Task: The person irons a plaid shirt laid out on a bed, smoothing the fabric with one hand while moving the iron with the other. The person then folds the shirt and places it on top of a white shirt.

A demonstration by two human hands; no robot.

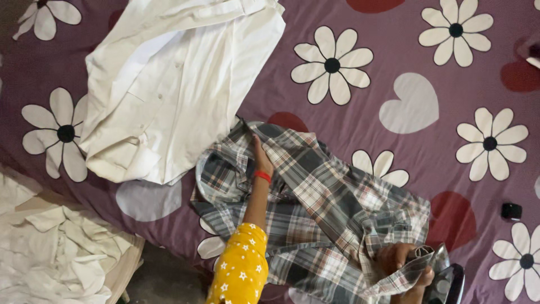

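Left hand (260,160) lay flat on the checked shirt (315,208), right hand (406,264) pinched its hem w/ white shirt (180,84) just past the left.

Bare bedsheet (394,62) open upper right; white shirt (174,84) blocks upper left; crumpled cloth (56,253) lower left.

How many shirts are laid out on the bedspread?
2. A white shirt lies at the upper left; a plaid shirt lies in the middle, under both hands. The crumpled white cloth at lower left may hide more.
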